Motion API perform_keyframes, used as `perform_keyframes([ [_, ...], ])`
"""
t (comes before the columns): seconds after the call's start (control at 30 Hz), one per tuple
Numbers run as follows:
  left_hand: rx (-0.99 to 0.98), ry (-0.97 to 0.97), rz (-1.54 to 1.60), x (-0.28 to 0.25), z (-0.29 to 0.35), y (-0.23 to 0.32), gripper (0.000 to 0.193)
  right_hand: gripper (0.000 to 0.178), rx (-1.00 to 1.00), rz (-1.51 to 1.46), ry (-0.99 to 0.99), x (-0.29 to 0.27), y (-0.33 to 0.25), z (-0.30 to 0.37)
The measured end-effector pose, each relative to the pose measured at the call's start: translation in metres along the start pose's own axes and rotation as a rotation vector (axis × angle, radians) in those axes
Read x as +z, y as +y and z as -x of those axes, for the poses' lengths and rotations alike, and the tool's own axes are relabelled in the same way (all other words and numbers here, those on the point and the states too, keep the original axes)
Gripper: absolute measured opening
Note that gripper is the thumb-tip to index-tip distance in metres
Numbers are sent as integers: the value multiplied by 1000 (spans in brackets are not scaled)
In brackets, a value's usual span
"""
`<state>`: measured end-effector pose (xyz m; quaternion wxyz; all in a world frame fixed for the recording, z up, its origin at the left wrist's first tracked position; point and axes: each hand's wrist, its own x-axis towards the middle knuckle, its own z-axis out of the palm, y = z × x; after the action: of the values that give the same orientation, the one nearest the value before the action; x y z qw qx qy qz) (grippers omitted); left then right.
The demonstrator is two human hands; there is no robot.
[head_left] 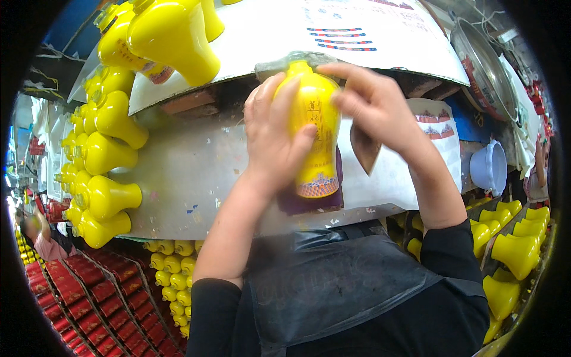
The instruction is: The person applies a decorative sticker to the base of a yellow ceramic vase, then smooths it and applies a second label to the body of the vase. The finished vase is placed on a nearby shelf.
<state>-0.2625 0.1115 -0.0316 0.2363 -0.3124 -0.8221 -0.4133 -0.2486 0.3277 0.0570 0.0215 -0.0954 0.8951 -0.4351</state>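
Note:
A glossy yellow vase-shaped bottle [316, 157] lies in front of me, its narrow neck pointing away. Dark lettering runs down its front, and a blue and red patterned band circles the base. My left hand [270, 128] is closed around the bottle's left side, thumb across the front. At its upper right side is my right hand [375, 107], fingers bent and slightly blurred by motion. From under that palm sticks a flat brown pointed piece [364, 149]; the fingers on it are hidden. Beneath the bottle is a dark purple pad [312, 203] on the grey worktop [196, 157].
More yellow bottles [107, 154] line the worktop's left edge; others [517, 250] stand at lower right. A raised white board [262, 30] holds printed strips [342, 40]. A printed sheet [437, 134], white bucket [489, 166] and metal basin [485, 65] are on the right. Red boxes [101, 297] fill the lower left.

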Motion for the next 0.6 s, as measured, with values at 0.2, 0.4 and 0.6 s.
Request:
perform_keyframes([
  [0.2,-59,53,59,6,5,0,75,26,-570,137,208,2,-10,2],
  [0.4,-333,193,284,1,17,-2,50,23,-948,600,439,14,-28,9],
  [0.6,-561,186,688,-8,22,3,39,18,-1081,587,173,65,-17,58],
])
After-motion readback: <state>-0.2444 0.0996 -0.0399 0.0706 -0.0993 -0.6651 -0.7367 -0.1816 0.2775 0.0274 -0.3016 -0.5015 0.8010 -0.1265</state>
